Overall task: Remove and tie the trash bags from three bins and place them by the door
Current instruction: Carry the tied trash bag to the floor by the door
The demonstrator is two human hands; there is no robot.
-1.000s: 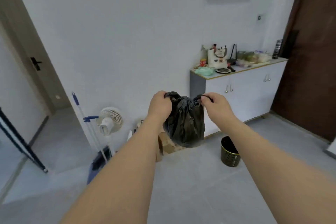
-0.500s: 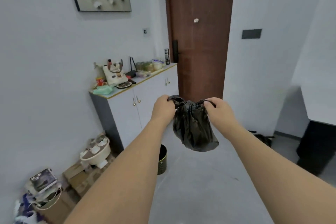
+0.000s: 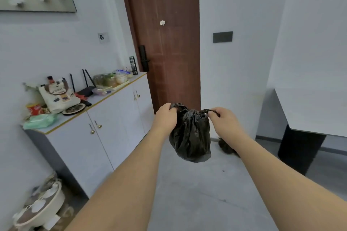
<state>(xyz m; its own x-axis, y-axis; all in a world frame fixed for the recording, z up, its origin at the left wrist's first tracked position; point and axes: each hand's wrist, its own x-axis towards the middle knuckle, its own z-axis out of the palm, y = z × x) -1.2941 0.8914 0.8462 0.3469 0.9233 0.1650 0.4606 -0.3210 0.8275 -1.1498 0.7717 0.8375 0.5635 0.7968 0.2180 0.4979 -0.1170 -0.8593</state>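
Note:
A full black trash bag [image 3: 190, 137] hangs in the air in front of me, its neck gathered. My left hand [image 3: 166, 116] is closed on the bag's left top ear. My right hand [image 3: 223, 121] is closed on the right ear, pulled out to the side. The brown door [image 3: 165, 39] stands straight ahead behind the bag. Another dark bag [image 3: 226, 145] lies on the floor by the wall right of the door, partly hidden by my right forearm.
A white cabinet [image 3: 105, 129] with cluttered top runs along the left wall up to the door. Boxes and a round white appliance [image 3: 39, 206] sit on the floor at lower left. A dark-legged white table [image 3: 308, 118] stands at right. Grey floor stretches between them.
The view has swung right from the fan and the small bin to face the door, and I have come closer to it. Both hands have kept their hold on the bag.

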